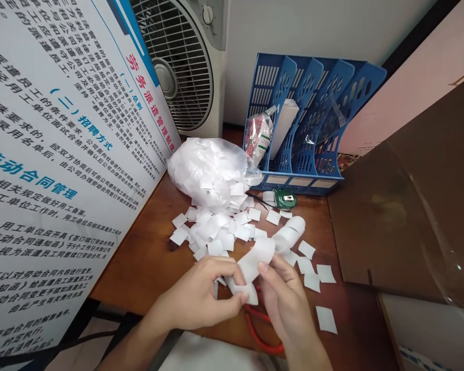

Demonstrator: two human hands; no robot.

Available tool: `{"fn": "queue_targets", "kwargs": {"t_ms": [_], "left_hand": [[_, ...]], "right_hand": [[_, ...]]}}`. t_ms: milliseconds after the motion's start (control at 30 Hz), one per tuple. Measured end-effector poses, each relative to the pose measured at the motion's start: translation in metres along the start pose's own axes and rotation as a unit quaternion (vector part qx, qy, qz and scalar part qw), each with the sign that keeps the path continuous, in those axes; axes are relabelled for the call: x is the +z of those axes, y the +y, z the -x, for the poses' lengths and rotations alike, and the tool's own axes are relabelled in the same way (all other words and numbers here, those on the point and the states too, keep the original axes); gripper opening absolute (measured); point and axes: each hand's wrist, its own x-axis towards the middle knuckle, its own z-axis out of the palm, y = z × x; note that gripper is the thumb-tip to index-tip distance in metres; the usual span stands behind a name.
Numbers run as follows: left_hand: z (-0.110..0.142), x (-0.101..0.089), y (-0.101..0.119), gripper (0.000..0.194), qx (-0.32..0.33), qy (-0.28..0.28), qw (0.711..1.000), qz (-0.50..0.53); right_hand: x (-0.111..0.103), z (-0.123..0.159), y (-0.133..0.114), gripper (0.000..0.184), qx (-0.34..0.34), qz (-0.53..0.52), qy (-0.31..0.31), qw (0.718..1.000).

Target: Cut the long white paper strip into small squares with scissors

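1. Standing on the desk (131, 263), a blue file rack (304, 111) has upright dividers and pale labels along its front edge.
2. Its leftmost slot holds a clear packet (258, 136) with red and green printing; just right of that, a long white box (284, 123) leans inside the rack. Crumpled clear film (325, 131) sits in its right-hand part.
3. Front-left of the rack, and close against it, slumps a clear plastic bag (212, 159) full of white material, with white squares at its near side.
4. In front of the rack's left half, a loose heap of white squares (220, 226) spreads over the desk; a few more lie scattered before its right half.
5. Just in front of the rack is a green tape measure (285, 199); nearer the person lies a white roll (294, 232).
6. Well forward of the rack, both hands grip a white strip (257, 257): the left hand (212, 291) pinches its curled lower end between thumb and forefinger, the right hand (282, 288) presses a thumb on its edge. A red-handled tool (266, 348) lies partly hidden beneath them.
7. Behind and left of the rack stands a fan (178, 67); farther left, a printed panel (73, 170); to its right, a brown board (402, 196).
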Motion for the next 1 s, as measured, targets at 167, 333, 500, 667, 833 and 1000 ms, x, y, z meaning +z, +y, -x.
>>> {"fn": "queue_targets", "kwargs": {"t_ms": [167,333,500,667,833,1000], "left_hand": [[-0.001,0.004,-0.01,0.009,-0.021,-0.017,1.0,0.003],[-0.004,0.005,-0.011,0.013,-0.005,-0.009,1.0,-0.009],[0.0,-0.001,-0.011,0.007,0.003,0.038,0.999,0.025],[0.0,0.001,-0.017,0.008,-0.016,0.073,0.995,0.062],[-0.012,0.009,-0.02,0.012,-0.023,0.114,0.992,0.048],[-0.014,0.016,-0.019,0.008,-0.063,0.16,0.982,0.073]], "right_hand": [[-0.012,-0.005,-0.014,0.033,-0.001,-0.07,0.0,0.998],[-0.011,-0.008,0.008,0.027,0.066,0.055,-0.023,0.996],[-0.016,-0.01,0.028,0.034,0.013,0.075,0.102,0.992],[-0.017,-0.006,0.028,0.04,0.009,0.036,0.133,0.99],[-0.006,0.001,0.029,0.031,0.003,-0.018,0.098,0.995],[-0.001,0.0,0.031,0.019,0.004,-0.025,0.095,0.995]]}}
